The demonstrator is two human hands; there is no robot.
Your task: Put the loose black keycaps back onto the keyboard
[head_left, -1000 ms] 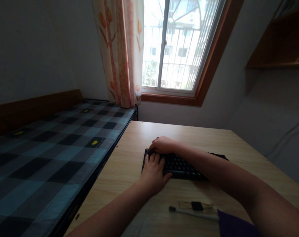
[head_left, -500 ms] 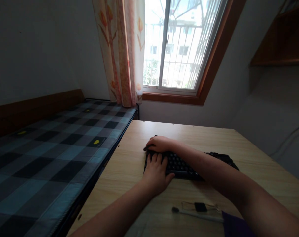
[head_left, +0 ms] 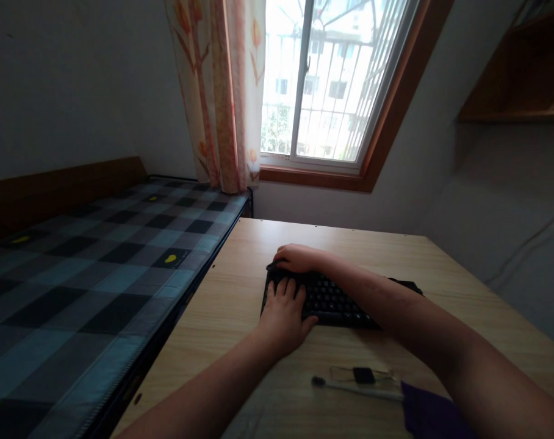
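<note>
Left grip (head_left: 284, 317) (one of two) rests on one keyboard (head_left: 334, 308).

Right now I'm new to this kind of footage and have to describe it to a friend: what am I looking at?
There is no machine, just a person's two bare hands. All the pictures come from one camera worn on the head, looking forward and down. The left hand lies spread on the left end of a black keyboard on a wooden table. The right arm crosses over the keyboard, and the right hand is at its far left corner. It seems to hold something dark, too hidden to name. Nearer the camera lie a brush, a small black square and something purple. A checked bed stands to the left.
</note>
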